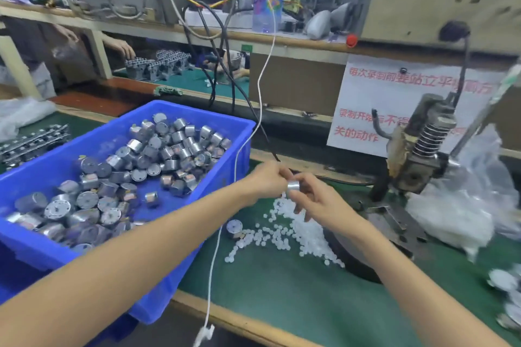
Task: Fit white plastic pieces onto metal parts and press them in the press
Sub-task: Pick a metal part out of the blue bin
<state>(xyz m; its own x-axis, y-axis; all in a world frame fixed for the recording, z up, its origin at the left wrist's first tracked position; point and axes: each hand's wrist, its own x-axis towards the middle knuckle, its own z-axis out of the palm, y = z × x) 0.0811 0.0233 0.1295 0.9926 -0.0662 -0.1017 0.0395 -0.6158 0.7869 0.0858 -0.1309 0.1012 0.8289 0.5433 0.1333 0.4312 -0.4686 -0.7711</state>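
Observation:
A small shiny metal cylinder is held above the green mat, between both hands. My right hand grips it from the right. My left hand has its fingertips closed at the cylinder's left end; whether a white piece sits there is hidden. Below the hands lies a heap of small white plastic pieces. One metal part lies beside the heap. The hand press, with a coil spring and a lever, stands to the right.
A blue bin with several metal cylinders fills the left. A white cable hangs across the bin's right edge. Crumpled clear plastic bags lie right of the press. Metal parts lie at the far right. Another person's hands work across the bench.

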